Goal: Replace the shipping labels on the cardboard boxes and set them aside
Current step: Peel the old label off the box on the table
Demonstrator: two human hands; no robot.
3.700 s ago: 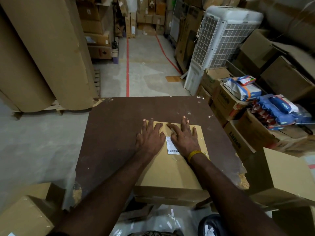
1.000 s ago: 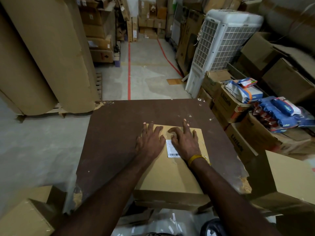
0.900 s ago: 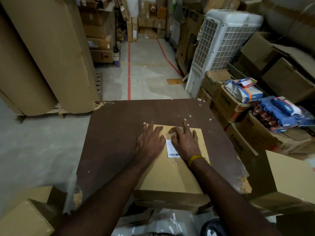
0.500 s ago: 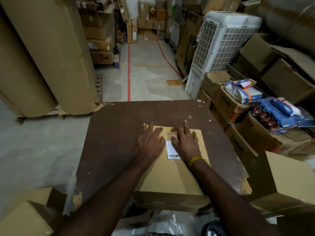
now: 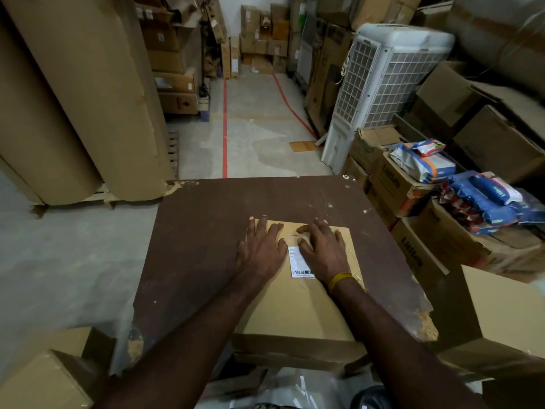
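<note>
Almost nothing moved since earlier frames: your left hand [image 5: 261, 252] and right hand [image 5: 323, 250] stay flat, fingers spread, on cardboard box [image 5: 298, 308]. Shipping label [image 5: 299, 262] stuck between your thumbs; pressing nearly done, setting aside remains.

Storeroom clutter all around a worn brown table [image 5: 206, 246].

Its top is chipped at the near corners, pale board showing through. To the left, big rolls of brown paper [image 5: 88, 93] stand on a wooden pallet [image 5: 174, 152]. A red floor line [image 5: 225, 128] runs away down the concrete aisle toward stacked cartons [image 5: 262, 39] at the far wall. On the right stands a white air cooler [image 5: 380, 84], and near it blue and white packets [image 5: 483, 199] are heaped on open printed boxes [image 5: 395, 187].
</note>
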